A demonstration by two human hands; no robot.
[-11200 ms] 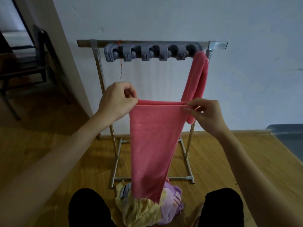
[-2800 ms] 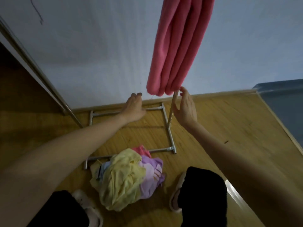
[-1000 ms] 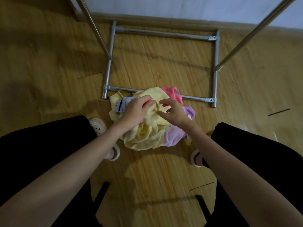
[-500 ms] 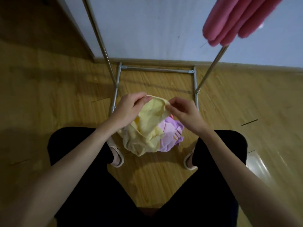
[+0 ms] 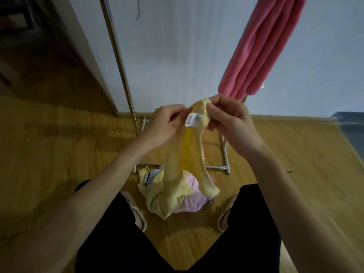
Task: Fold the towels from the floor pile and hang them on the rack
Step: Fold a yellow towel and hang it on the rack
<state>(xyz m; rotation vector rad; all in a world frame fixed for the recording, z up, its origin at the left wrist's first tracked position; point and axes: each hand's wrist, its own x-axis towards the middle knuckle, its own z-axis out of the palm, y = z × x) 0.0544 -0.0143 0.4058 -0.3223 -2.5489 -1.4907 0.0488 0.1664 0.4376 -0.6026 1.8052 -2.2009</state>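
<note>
Head view: the wooden floor point(image 5: 59, 154) fills the lower frame, with the pale wall point(image 5: 177, 46) behind it. The rack point(image 5: 122, 75) stands against that wall; only its upright poles and floor frame are visible, the top bar being out of view. Two folded pink towels point(image 5: 260, 48) hang side by side at the rack's right end. The floor pile point(image 5: 177, 200) lies between the person's feet, just in front of the rack's base, and shows yellow and lilac cloth. The yellow towel point(image 5: 187, 160) is raised above the pile, bunched into a narrow hanging rope, its lower end apparently touching the pile. The left hand point(image 5: 163, 125) pinches the towel's upper edge beside the label; the right hand point(image 5: 228, 119) pinches the same edge on the other side, fingers curled. The white label point(image 5: 193, 119) hangs between the two grips. Probable faults: with both grips close together, the towel may stay twisted instead of opening flat, producing an uneven fold. The trailing end may also snag and drag other pile items upward. A light pinch may slip when the cloth is shaken out.
</note>
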